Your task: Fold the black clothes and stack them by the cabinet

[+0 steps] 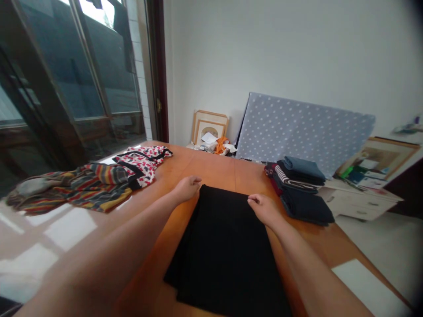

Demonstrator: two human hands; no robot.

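A black garment (228, 246) lies flat and folded on the wooden table (214, 167), its layers slightly offset along the left side. Whether it is trousers or something else I cannot tell. My left hand (187, 189) is closed at its far left corner, fingertips pinched on the cloth. At the far right corner my right hand (263, 208) pinches the edge between thumb and fingers. Both forearms reach forward along either side of the garment.
Right of the garment stands a stack of folded clothes (300, 189). Striped clothing (95, 185) and a red-and-white patterned garment (145, 160) lie loosely at the left. A white sheet (366, 286) is near the right edge. Behind are a dotted grey cloth (297, 127) and a low white cabinet (363, 202).
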